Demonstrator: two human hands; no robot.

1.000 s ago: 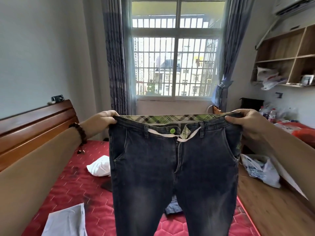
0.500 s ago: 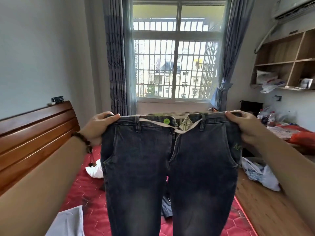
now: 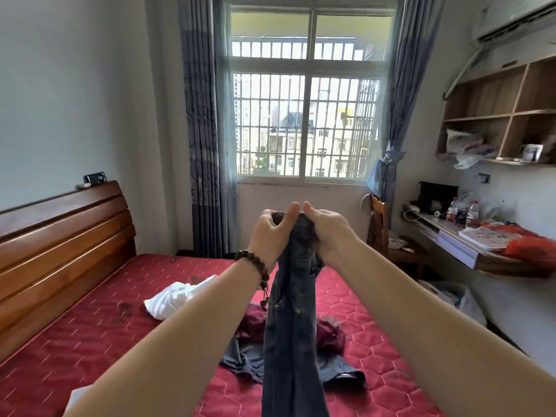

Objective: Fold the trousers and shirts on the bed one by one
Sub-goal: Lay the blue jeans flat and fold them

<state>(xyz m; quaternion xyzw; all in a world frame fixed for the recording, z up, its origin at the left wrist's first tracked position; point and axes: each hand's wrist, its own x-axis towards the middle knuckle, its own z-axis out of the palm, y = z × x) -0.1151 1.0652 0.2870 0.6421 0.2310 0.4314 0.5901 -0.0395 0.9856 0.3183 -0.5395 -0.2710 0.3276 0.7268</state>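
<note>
Jeans (image 3: pixel 290 326) hang doubled above the bed (image 3: pixel 99 332), waistband edges pinched by both hands' fingers (image 3: pixel 310 210).

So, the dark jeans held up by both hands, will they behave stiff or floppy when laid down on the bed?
Probably floppy: the jeans hang straight down from the grip of the left hand and right hand. They look fairly heavy for cloth, since the legs drop without flaring. Slipping seems unlikely, as the waistband bunches thickly between the fingers.
</note>
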